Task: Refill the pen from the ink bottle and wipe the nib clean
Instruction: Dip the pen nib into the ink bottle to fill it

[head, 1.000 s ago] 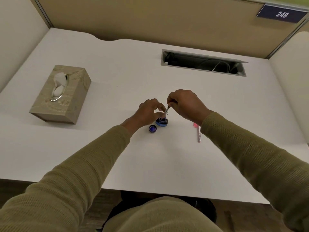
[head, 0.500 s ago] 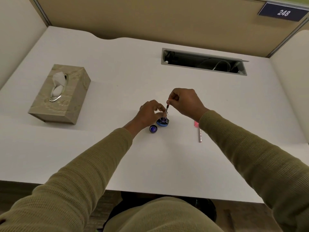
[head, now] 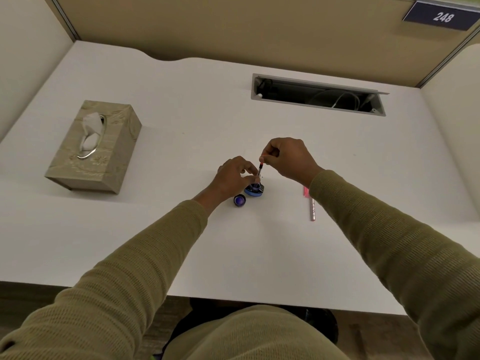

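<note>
A small blue ink bottle point(head: 255, 190) stands open at the middle of the white desk point(head: 181, 242). Its dark blue cap point(head: 239, 200) lies just to its left front. The pen's thin inner part point(head: 260, 169) stands almost upright with its lower end in the bottle's mouth. My right hand point(head: 288, 158) pinches the top end of that part. My left hand point(head: 233, 176) holds its lower section at the bottle's rim; whether it also touches the bottle I cannot tell. The nib is hidden inside the bottle.
A beige tissue box point(head: 94, 146) with a white tissue poking out sits at the left. The pen's pink and silver barrel point(head: 311, 207) lies right of the bottle, partly under my right sleeve. A cable slot point(head: 318, 96) opens at the back. Partition walls enclose the desk.
My right hand has risen slightly at the pen's top end and the pen stands more upright in the bottle. My left hand stays at the bottle's rim.
</note>
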{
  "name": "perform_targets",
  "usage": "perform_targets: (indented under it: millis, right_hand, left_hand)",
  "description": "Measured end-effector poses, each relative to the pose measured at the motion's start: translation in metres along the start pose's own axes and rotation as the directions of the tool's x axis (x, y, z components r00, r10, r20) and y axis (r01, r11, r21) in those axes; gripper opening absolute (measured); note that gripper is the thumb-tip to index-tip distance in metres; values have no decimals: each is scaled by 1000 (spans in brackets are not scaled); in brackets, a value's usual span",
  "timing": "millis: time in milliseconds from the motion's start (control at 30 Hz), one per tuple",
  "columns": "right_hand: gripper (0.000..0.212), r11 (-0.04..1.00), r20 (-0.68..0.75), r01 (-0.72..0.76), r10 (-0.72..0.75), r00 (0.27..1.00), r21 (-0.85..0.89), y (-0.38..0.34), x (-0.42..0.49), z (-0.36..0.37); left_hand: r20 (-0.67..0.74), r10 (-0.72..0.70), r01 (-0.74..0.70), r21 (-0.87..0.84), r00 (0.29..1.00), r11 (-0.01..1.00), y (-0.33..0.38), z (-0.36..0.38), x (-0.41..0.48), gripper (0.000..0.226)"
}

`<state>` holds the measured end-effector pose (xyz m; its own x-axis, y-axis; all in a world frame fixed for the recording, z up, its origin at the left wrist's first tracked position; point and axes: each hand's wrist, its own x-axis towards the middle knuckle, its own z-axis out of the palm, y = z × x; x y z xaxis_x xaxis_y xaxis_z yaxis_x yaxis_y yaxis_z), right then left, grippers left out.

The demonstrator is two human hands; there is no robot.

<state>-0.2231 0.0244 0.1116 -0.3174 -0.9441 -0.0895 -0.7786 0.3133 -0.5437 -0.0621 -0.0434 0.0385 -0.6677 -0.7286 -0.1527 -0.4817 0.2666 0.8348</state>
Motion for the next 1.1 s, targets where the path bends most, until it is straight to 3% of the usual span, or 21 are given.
perform_targets:
  millis: [567,767,967,1100]
  right_hand:
    - [7,1000,16,28,-28,999,9,3,1,4]
    - [26,999,-20,29,-30,999,-28,5,0,5]
    - [12,988,62,144,-141,988,-63,2,-3,-4]
    - [15,988,73,134,-129,989,-73,4,-2,-5]
  left_hand:
    - [-33,40,-40,1,999,999,-6,4,-1,16]
    - [-36,37,-38,-33,999,999,-5,5,-3,14]
    - [-38,51,-52,-28,998,998,-3,5,-4,12]
    - [-33,52,-53,-18,998,998,-5,5,-3,13]
